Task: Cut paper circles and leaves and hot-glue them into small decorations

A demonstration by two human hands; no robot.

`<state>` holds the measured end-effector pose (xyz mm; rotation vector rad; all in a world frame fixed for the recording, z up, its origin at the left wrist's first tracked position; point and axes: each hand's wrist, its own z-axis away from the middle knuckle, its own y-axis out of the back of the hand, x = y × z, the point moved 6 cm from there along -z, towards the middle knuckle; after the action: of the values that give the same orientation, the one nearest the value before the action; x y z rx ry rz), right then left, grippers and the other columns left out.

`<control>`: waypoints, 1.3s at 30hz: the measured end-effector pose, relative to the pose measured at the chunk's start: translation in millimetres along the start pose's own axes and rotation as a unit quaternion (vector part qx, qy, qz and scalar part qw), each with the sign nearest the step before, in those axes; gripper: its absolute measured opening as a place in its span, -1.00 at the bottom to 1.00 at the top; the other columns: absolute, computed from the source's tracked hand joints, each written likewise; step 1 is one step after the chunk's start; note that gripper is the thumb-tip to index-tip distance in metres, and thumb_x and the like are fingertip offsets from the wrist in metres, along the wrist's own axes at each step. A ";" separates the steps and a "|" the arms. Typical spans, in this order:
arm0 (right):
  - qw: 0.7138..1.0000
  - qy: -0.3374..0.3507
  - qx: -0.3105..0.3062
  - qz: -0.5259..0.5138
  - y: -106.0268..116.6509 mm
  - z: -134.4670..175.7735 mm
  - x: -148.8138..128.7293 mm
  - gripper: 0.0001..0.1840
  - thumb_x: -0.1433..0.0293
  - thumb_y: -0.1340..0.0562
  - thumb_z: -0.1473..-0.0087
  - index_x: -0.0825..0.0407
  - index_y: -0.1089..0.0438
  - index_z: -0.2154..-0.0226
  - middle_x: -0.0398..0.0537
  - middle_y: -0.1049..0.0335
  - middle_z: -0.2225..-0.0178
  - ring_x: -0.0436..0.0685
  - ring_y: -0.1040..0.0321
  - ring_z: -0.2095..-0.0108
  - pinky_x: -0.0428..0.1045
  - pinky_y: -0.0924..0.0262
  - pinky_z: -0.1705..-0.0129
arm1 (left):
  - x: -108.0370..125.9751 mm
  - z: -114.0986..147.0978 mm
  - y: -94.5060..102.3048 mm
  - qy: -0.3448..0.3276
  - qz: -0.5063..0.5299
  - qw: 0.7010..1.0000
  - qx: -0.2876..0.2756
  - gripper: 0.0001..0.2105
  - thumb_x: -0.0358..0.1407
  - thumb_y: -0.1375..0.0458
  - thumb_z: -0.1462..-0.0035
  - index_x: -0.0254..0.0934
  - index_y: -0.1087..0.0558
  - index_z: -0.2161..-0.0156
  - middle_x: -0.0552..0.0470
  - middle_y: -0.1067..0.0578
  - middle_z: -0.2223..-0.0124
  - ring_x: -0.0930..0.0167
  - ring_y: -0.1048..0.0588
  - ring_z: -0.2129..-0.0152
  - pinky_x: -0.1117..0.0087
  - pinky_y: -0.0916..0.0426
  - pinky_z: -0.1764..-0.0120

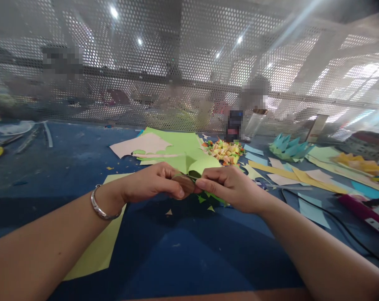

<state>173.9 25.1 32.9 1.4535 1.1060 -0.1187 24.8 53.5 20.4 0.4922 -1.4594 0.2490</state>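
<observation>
My left hand (159,180), a silver bangle on its wrist, is closed with the thumb pressed on a flat, rounded brownish piece (184,184). I cannot make out its exact kind. Close against the piece's right edge, my right hand (228,184) pinches thumb and fingers together. Whatever lies between those fingertips is too small and hidden to name. Just behind both hands, a curled light green paper sheet (204,164) rises from a stack of green paper (184,142). Small green paper scraps (210,207) lie below the right hand.
A pile of small cut paper pieces (225,151) sits behind my right hand. Coloured paper strips (270,171), a blue folded paper shape (289,147) and a magenta power strip (363,213) with a black cable are at right. A perforated metal screen (164,62) bounds the blue table (189,255).
</observation>
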 end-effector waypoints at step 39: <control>0.971 -0.023 0.121 -0.203 8.6 -1.5 8.5 -0.65 0.16 -0.40 -0.08 0.05 -0.33 0.37 -0.25 -0.21 0.53 -0.06 -0.01 0.53 -0.10 0.10 0.51 | 4.8 3.5 -1.0 -0.094 0.016 0.957 0.275 -0.83 -0.19 -0.30 -0.16 -0.25 -0.61 0.22 0.02 -0.58 0.30 0.42 -0.49 0.34 0.49 -0.33 0.40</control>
<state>183.4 32.7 34.0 1.4087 1.3760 -0.5896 22.7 50.3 25.1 0.9619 -1.5790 0.6581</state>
